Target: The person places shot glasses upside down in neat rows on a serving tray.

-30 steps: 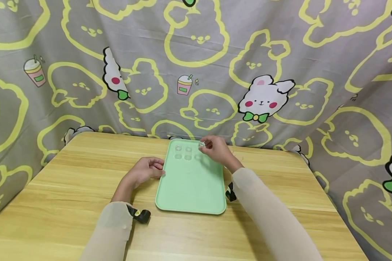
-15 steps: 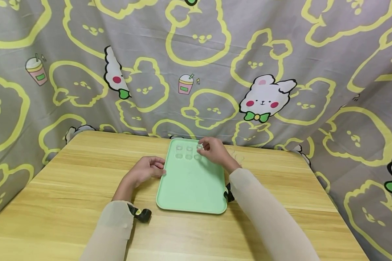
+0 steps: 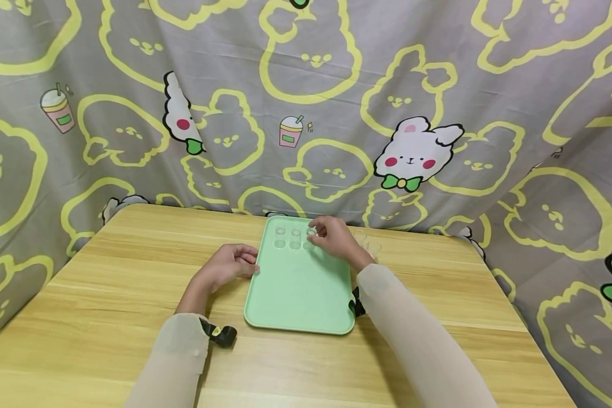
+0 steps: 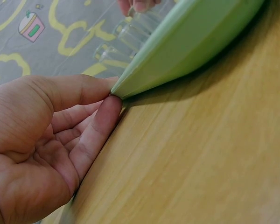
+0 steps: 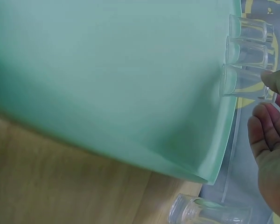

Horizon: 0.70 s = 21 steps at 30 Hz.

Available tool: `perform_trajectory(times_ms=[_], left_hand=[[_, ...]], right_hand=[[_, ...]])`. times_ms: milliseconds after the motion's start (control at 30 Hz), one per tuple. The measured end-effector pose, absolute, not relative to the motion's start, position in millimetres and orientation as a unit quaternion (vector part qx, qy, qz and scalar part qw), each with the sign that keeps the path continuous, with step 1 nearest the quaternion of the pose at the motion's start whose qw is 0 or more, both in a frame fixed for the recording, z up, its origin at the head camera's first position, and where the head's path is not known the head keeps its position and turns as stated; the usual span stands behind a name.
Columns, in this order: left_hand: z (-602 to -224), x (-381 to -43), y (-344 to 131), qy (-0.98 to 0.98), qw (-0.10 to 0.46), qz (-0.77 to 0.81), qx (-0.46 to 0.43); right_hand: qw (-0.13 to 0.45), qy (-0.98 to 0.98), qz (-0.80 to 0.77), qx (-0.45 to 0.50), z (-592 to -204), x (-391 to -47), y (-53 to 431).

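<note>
A pale green tray (image 3: 298,297) lies on the wooden table. Three small clear glasses stand upright in a row along its far edge: a left glass (image 3: 280,238), a middle glass (image 3: 296,238) and a right glass (image 5: 245,84). My left hand (image 3: 229,265) pinches the tray's left rim between thumb and fingers, seen close in the left wrist view. My right hand (image 3: 334,235) is over the tray's far right corner. Its thumb and fingers hold the right glass near the rim, while its base sits on the tray. The other fingers partly hide that corner.
More clear glasses (image 3: 374,247) stand on the table just right of the tray, partly behind my right wrist; one glass (image 5: 210,212) shows in the right wrist view. A patterned grey curtain (image 3: 326,170) hangs close behind the table's far edge.
My right hand has lowered the right glass slightly into line with the other two. Its fingers have loosened a little around the rim. My left hand has stayed at the tray's rim.
</note>
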<state>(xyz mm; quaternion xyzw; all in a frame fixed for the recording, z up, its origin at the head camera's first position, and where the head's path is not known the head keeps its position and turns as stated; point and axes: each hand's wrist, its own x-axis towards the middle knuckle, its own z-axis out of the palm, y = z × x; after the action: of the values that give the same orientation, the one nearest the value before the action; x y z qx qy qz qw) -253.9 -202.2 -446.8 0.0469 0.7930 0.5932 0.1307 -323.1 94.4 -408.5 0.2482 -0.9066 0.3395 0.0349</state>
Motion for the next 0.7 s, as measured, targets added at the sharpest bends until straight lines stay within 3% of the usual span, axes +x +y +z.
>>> perform_trajectory(times_ms=[700], left_hand=[[-447.3, -254.2, -201.7, 0.794, 0.131, 0.593, 0.045]], right_hand=[[0.024, -0.908, 0.338, 0.244, -408.8, -322.3, 95.6]])
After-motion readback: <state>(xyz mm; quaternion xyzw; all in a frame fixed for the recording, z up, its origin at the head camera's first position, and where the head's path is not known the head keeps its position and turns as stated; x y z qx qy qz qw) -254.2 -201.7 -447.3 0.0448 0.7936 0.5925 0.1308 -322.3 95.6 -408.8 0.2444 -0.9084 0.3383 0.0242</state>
